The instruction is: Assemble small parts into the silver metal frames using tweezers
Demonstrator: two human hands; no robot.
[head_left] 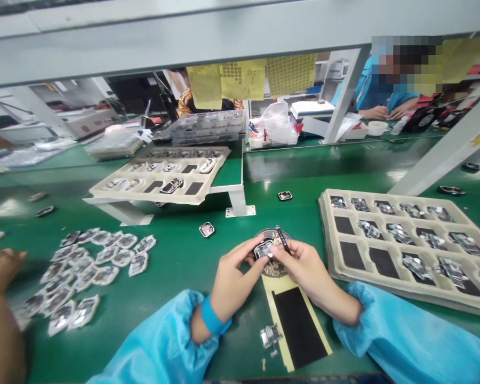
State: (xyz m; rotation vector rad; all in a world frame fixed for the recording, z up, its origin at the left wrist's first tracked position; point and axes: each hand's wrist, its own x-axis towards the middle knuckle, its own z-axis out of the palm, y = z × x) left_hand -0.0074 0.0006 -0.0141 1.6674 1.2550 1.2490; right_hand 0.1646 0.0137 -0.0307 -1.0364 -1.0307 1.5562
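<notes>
My left hand is closed around the edges of a small rounded-square smartwatch case with electronics showing inside. Black tweezers are pinched in my right hand, whose fingertips meet the case's right side; the tweezers' tips are hidden. Beneath both hands lies a round grey dish holding small beige bits. A yellow sheet with a black pad extends from the dish toward me. Beside the pad sits a small loose circuit part.
At right stands a stacked moulded tray of circuit assemblies. Several white-edged cases cover the left of the bench. Another tray rests on a raised stand. A co-worker's arm reaches in at far left; another person sits opposite.
</notes>
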